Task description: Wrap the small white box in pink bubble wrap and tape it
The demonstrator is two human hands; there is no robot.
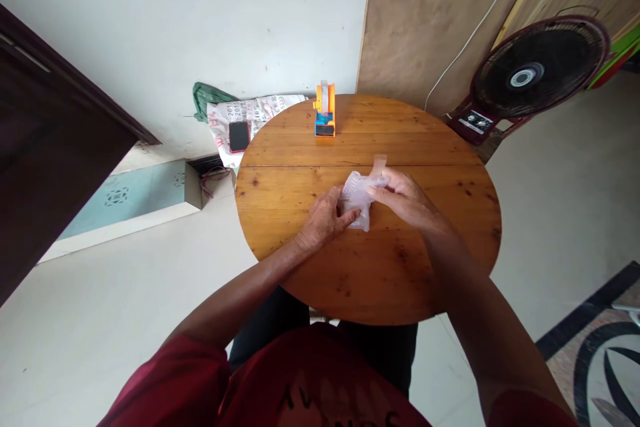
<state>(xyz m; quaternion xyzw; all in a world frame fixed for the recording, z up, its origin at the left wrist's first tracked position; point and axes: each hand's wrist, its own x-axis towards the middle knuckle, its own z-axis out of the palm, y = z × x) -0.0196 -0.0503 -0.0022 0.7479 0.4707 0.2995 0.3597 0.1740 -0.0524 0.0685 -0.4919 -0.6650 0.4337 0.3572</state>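
Observation:
A crumpled piece of clear bubble wrap [356, 193] lies on the round wooden table [280, 200], between my two hands. My left hand [323, 219] grips its left side, with the thumb across the front. At the upper right corner, my right hand [404, 199] pinches the wrap between thumb and fingers. A short strip of clear tape [380, 162] sticks up beside the right fingertips; whether it is fixed to the wrap I cannot tell. Anything inside the wrap is hidden.
Toward the table's far edge stands an orange and blue tape dispenser [325, 113]. Beyond the left edge, a dark phone [239, 136] rests on a printed white sack [267, 105], near a green bag [210, 99]. A large fan [530, 73] stands at the right.

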